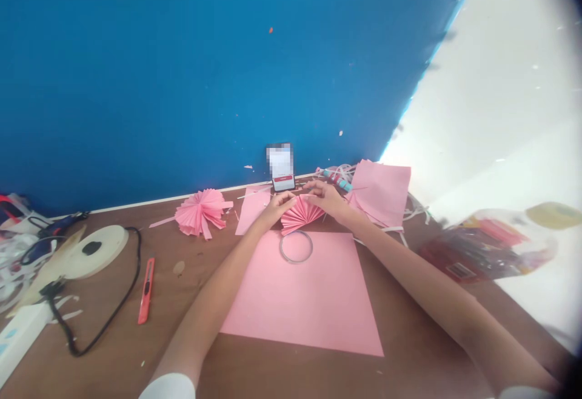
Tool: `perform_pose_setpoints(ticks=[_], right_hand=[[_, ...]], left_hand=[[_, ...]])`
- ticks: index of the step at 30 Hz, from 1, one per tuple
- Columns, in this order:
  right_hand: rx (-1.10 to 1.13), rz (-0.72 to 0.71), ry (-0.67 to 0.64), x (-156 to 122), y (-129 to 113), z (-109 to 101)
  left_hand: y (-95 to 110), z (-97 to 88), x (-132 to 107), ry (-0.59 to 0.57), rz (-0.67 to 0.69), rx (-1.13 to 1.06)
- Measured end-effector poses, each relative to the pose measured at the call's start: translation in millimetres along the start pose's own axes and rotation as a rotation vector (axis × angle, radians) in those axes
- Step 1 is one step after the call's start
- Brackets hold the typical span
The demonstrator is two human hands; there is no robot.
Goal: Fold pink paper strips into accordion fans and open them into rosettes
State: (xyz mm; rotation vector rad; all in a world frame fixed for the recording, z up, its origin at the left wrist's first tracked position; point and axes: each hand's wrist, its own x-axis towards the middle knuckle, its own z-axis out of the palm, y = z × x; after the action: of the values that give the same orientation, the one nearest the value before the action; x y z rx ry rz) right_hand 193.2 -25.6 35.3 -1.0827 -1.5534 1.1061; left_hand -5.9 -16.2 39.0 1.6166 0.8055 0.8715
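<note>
A pleated pink paper fan (300, 214) is spread between my two hands above the table. My left hand (279, 205) pinches its left edge, and my right hand (328, 199) grips the upper right part with bent fingers. Just below the fan, a thin grey ring (295, 261) lies on a large pink paper sheet (304, 302). Off to the left of my left hand sits a round pleated pink paper rosette (200, 212) with loose strips. Part of the fan's upper edge is hidden by my fingers.
A phone (282, 168) leans against the blue wall. Pink sheets (384, 190) lie at the back right, near a plastic bag of items (482, 244). On the left are a red box cutter (146, 291), a white tape roll (107, 250), a black cable (130, 302) and a power strip (22, 338).
</note>
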Motion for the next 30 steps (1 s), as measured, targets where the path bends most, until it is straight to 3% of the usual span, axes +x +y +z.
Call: perform_pose_setpoints(ticks=[3,9,13,18,21,30], right_hand=[[0.015,-0.005,-0.012,-1,-1,2],[-0.056,-0.009,0.099,4,-1,-4],[-0.089,-0.029,0.089,6,-1,-9],[-0.125,-0.048,-0.06,2,-2,-3],[-0.126,-0.078,-0.118,1,-3,1],[-0.077,0.024,-0.029,2,-4,-5]], left_hand=[[-4,-1.3,2,0.023,0.008,-0.002],[-12,-7.5,5,0.188,-0.043,-0.136],[-10,-7.1,3,0.095,-0.086,-0.133],[-6,-2.6,2,0.011,-0.023,0.015],[-10,-1.6,4,0.025,-0.017,0.03],[-22,-7.2,8,0.209,-0.027,-0.154]])
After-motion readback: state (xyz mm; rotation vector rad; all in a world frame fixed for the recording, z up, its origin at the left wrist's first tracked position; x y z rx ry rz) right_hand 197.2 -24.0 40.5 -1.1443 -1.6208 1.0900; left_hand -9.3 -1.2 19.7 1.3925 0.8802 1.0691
